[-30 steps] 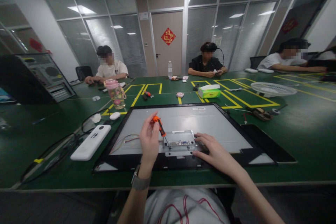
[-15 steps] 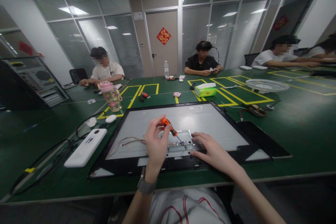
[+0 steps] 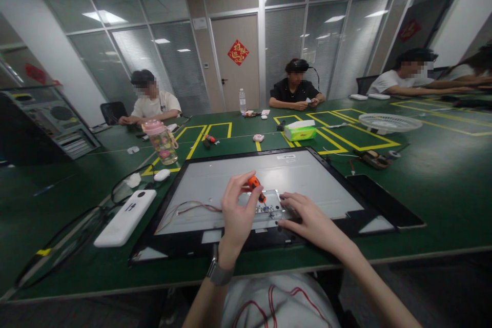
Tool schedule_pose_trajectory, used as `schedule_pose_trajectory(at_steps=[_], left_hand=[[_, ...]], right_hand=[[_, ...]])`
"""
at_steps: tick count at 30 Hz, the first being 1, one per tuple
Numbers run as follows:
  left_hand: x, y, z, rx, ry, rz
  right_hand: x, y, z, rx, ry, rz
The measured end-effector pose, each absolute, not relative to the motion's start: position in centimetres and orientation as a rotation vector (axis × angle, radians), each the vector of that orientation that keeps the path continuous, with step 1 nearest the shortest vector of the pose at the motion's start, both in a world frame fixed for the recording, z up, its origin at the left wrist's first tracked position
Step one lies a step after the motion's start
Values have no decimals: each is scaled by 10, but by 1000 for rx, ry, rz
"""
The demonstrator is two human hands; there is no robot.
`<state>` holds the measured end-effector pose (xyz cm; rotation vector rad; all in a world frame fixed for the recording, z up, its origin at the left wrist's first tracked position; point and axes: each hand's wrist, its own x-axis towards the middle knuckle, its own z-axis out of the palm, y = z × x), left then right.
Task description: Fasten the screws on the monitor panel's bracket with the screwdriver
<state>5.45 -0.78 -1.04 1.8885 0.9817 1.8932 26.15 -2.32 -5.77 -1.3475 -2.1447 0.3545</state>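
Note:
My left hand [image 3: 239,207] is closed round the orange and black handle of a screwdriver [image 3: 257,188], which tilts with its tip down at a small metal bracket [image 3: 273,200]. That bracket sits on the back of a flat display panel [image 3: 200,179] with a black frame, lying on the table. My right hand [image 3: 307,218] rests with fingers apart against the bracket's right edge and the panel, steadying from that side. Thin coloured wires [image 3: 198,205] run leftward from beneath my left hand across the panel. Whether the tip sits in a screw is too small to tell.
Left of the panel lie a white power bank [image 3: 126,218], black cables [image 3: 69,246] and a pink-lidded bottle [image 3: 160,141]. A black phone-like slab [image 3: 384,201] lies at its right. Beyond are a tissue pack [image 3: 300,131] and a white fan grille [image 3: 390,123]. Several people sit across the table.
My left hand has shifted right with the screwdriver, whose handle now stands steeper and whose tip is further right on the bracket. My right hand has stayed in place.

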Motion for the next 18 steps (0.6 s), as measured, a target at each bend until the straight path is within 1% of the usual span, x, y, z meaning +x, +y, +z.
schedule_pose_trajectory(at_steps=[6, 10, 14, 18], left_hand=[[53, -9, -8, 1905, 959, 1960], [61, -10, -12, 1970, 934, 1853], [69, -10, -16, 2160, 899, 1758], [67, -10, -16, 2156, 906, 1787]], right_hand=[[261, -24, -55, -1335, -2150, 354], [261, -25, -54, -1320, -2148, 356], [261, -24, -57, -1306, -2143, 344], [262, -23, -58, -1304, -2153, 332]])
